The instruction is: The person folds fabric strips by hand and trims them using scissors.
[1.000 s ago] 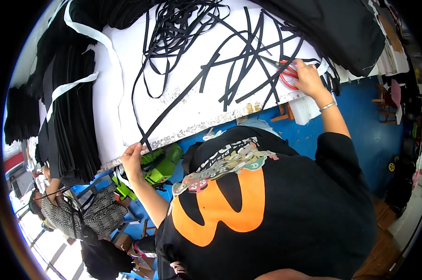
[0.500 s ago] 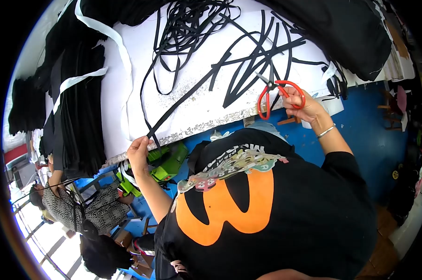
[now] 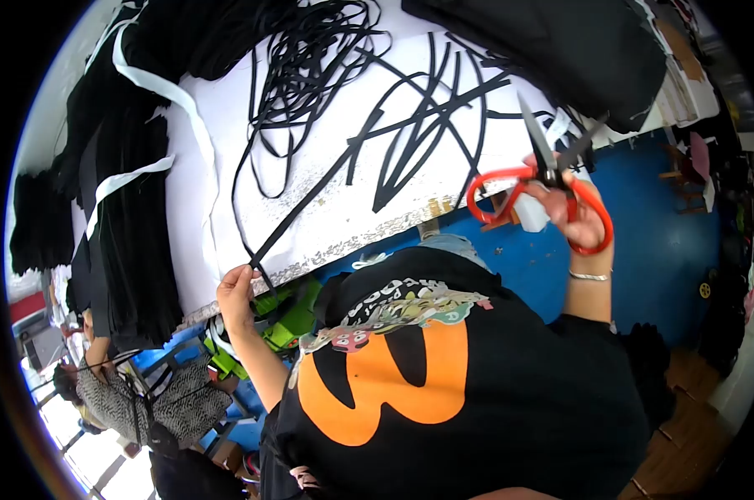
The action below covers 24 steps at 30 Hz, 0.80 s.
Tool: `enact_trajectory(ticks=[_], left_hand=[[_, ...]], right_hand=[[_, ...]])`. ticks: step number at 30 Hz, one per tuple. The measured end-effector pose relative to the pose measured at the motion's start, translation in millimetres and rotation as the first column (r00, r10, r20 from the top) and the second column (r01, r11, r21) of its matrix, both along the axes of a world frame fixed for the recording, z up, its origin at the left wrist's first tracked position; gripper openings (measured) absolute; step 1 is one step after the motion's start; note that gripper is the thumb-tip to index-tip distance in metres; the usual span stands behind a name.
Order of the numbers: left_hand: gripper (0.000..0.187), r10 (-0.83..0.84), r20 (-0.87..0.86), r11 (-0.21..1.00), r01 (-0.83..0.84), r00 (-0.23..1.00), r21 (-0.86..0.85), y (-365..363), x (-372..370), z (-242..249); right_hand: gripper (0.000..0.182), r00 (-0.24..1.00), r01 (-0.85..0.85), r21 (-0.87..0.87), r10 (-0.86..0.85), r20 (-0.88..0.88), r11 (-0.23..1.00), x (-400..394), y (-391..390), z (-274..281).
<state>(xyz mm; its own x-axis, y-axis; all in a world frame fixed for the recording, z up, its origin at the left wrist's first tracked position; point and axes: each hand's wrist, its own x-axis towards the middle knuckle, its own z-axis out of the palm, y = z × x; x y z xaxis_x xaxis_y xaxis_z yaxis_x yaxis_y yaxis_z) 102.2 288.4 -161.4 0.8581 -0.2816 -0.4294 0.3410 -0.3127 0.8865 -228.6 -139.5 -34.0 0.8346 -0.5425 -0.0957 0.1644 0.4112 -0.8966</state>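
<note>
My left hand (image 3: 237,292) pinches the end of a black strip (image 3: 298,212) at the table's near edge. From there the strip runs up and right across the white table. A pair of red-handled scissors (image 3: 545,162) is in my right hand (image 3: 579,218), off the table's near right edge; the blades are spread apart and point up. Several cut black strips (image 3: 431,125) lie crossed over one another in the middle of the table. Behind them, a tangled heap of narrow black strap (image 3: 314,62) trails a thin length toward my left hand.
Stacked black cloth strips (image 3: 131,242) hang over the left side of the table (image 3: 195,208), with a white band (image 3: 162,87) across them. Black fabric (image 3: 552,50) covers the back right. A green machine (image 3: 285,325) stands below the near edge. Another person (image 3: 110,383) is at lower left.
My right hand has moved right and toward the camera with the scissors, away from the strips, and the blades are spread wider. My left hand still pinches the strip, slightly lower.
</note>
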Motion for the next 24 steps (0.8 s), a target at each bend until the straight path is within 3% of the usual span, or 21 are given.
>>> enact_trajectory(ticks=[1, 2, 4, 7, 9, 11, 12, 13, 15, 16, 17, 19, 20, 24], left_hand=[[0.016, -0.005, -0.003, 1.0, 0.005, 1.0, -0.009, -3.3, 2.5, 0.0], [0.016, -0.018, 0.006, 0.999, 0.018, 1.0, -0.027, -7.2, 2.9, 1.9], [0.014, -0.03, 0.022, 0.998, 0.032, 0.999, -0.062, -7.8, 6.4, 5.1], [0.011, -0.034, 0.012, 0.984, 0.036, 0.999, -0.172, 4.8, 6.7, 8.7], [0.011, 0.006, 0.014, 0.983, -0.004, 1.0, -0.184, 13.7, 1.4, 11.5], [0.012, 0.038, -0.008, 0.981, -0.038, 0.999, -0.189, 24.6, -5.1, 14.6], [0.012, 0.042, -0.012, 0.98, -0.044, 0.999, -0.194, 31.8, -7.1, 13.8], [0.013, 0.047, -0.018, 0.979, -0.05, 0.999, -0.198, 39.0, -9.6, 12.9], [0.012, 0.077, -0.043, 0.977, -0.084, 0.996, -0.197, 50.1, -13.9, 15.0], [0.012, 0.097, -0.065, 0.973, -0.108, 0.993, -0.206, 54.4, -16.2, 16.4], [0.012, 0.113, -0.069, 0.973, -0.124, 0.991, -0.196, 58.2, -19.1, 19.2], [0.012, 0.131, -0.09, 0.967, -0.147, 0.987, -0.208, 63.9, -24.4, 24.7], [0.012, 0.153, -0.094, 0.959, -0.171, 0.984, -0.225, 68.9, -25.8, 23.7], [0.012, 0.137, -0.178, 0.908, -0.196, 0.974, -0.369, 67.9, -35.2, 42.4]], right_hand=[[0.025, 0.997, 0.071, 0.231, -0.066, -0.027, 0.97, 3.1, -0.5, -2.4], [0.025, 0.999, 0.045, 0.256, -0.039, -0.029, 0.966, 9.1, 0.0, -9.5], [0.02, 0.986, -0.151, -0.215, 0.163, 0.041, 0.965, 20.6, 1.1, -25.1], [0.033, 0.969, -0.237, -0.384, 0.191, -0.155, 0.892, 37.1, 23.0, -17.4], [0.038, 0.923, -0.382, -0.23, 0.383, -0.044, 0.895, 56.4, 40.9, -21.8], [0.042, 0.885, -0.464, -0.005, 0.463, -0.053, 0.886, 73.1, 63.7, -31.4], [0.043, 0.861, -0.502, 0.012, 0.5, -0.092, 0.865, 87.0, 72.2, -42.0], [0.04, 0.896, -0.391, 0.236, 0.426, -0.122, 0.89, 95.1, 86.3, -61.5], [0.024, 0.859, -0.374, 0.367, 0.468, -0.21, 0.852, 106.3, 90.9, -78.3], [0.036, 0.834, -0.464, 0.406, 0.543, -0.098, 0.787, 108.1, 90.3, -99.2], [0.036, 0.825, -0.475, 0.416, 0.557, -0.097, 0.776, 106.2, 95.1, -115.6], [0.063, 0.816, -0.535, 0.49, 0.572, 0.088, 0.688, 106.8, 106.4, -127.8], [0.077, 0.78, -0.563, 0.492, 0.624, 0.05, 0.664, 106.7, 110.1, -131.9], [0.08, 0.696, -0.624, 0.537, 0.716, 0.052, 0.568, 117.1, 127.7, -127.6]])
